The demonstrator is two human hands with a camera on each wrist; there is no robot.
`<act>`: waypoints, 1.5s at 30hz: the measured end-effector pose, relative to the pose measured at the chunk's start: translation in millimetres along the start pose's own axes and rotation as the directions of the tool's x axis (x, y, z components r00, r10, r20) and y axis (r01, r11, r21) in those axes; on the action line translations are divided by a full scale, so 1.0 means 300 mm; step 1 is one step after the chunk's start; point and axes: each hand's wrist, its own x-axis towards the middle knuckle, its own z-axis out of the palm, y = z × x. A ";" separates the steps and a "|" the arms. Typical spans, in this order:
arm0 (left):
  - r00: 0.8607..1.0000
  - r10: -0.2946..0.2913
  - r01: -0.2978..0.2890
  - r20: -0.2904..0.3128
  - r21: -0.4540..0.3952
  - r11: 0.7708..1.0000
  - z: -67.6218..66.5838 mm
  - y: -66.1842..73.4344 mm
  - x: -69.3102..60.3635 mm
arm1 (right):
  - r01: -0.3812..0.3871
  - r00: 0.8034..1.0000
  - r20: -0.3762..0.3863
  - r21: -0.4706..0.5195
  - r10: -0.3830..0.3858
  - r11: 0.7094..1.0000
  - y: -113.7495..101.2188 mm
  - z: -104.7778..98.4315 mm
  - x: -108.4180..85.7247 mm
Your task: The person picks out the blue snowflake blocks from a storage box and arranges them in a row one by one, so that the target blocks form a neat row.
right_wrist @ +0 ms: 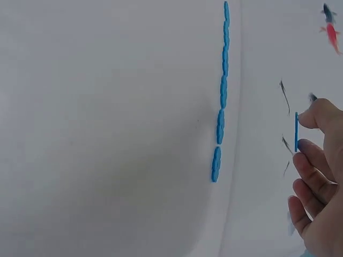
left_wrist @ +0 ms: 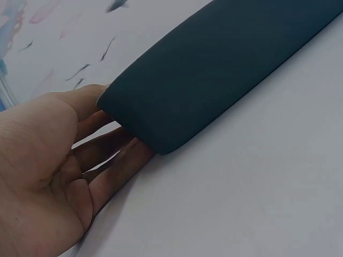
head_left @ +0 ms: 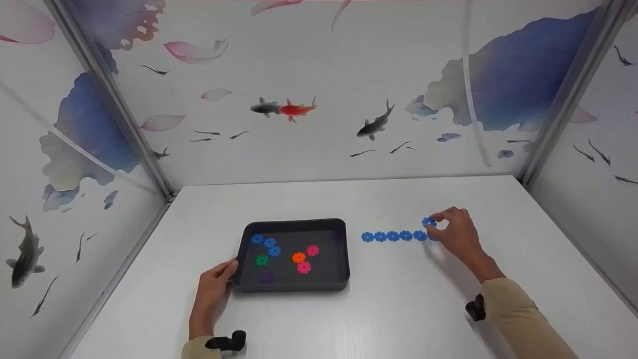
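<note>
One blue disc (head_left: 428,222) held in a pinch, off to the right of the black tray (head_left: 291,287)

The right hand (head_left: 456,234) is well out to the right of the tray, thumb and forefinger gripping the notched disc by opposite edges, a disc's breadth between them; the other fingers curl loosely. I can see the disc stands apart from the blue row (right_wrist: 223,91), six discs that start just beside the tray's right wall and run away from it. A slim break shows before the outermost one.

The left hand (head_left: 212,289) holds the tray's left end, thumb at the rim, the other fingers a little spread against the end wall; I can't make out every tip.

Inside the tray, three blue discs (head_left: 269,243) sit toward the far left corner, a green disc (head_left: 261,261) nearer, an orange disc (head_left: 298,258) and two pink discs (head_left: 304,268) right of its middle.

White tabletop (head_left: 379,309) stretches in front of the tray and rightward past the row; its far edge lies beyond the tray, along the painted wall (head_left: 324,149).
</note>
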 end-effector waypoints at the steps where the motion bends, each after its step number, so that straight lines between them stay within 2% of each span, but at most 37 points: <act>1: 1.000 0.001 -0.001 0.000 -0.009 1.000 0.000 0.001 0.000 | -0.012 1.000 0.006 -0.002 0.012 1.000 0.009 -0.007 0.002; 13: 0.999 0.014 -0.010 -0.029 0.140 0.990 -0.007 -0.003 0.000 | -0.115 0.989 0.089 -0.015 0.116 0.993 0.111 -0.054 0.015; 19: 1.000 0.009 -0.006 -0.021 0.114 0.993 -0.004 -0.001 -0.003 | -0.122 0.983 0.139 0.006 0.120 0.992 0.160 -0.068 0.018; 25: 0.999 0.036 -0.032 -0.025 0.130 0.991 -0.002 -0.005 -0.001 | -0.181 0.958 0.231 0.013 0.173 0.983 0.193 -0.055 0.012; 31: 0.999 0.031 -0.027 -0.027 0.129 0.991 -0.005 -0.005 -0.004 | -0.221 0.938 0.278 0.013 0.209 0.975 0.199 -0.048 0.006; 36: 0.999 0.025 -0.022 -0.024 0.118 0.993 -0.007 -0.006 -0.004 | -0.204 0.938 0.288 0.010 0.192 0.979 0.198 -0.047 0.008; 39: 1.000 0.018 -0.017 -0.016 0.082 0.997 -0.007 -0.007 -0.003 | -0.191 0.939 0.293 0.007 0.180 0.982 0.196 -0.047 0.005; 45: 0.999 0.034 -0.033 -0.018 0.065 0.997 0.000 -0.010 0.001 | -0.160 0.944 0.291 -0.009 0.156 0.987 0.193 -0.052 -0.008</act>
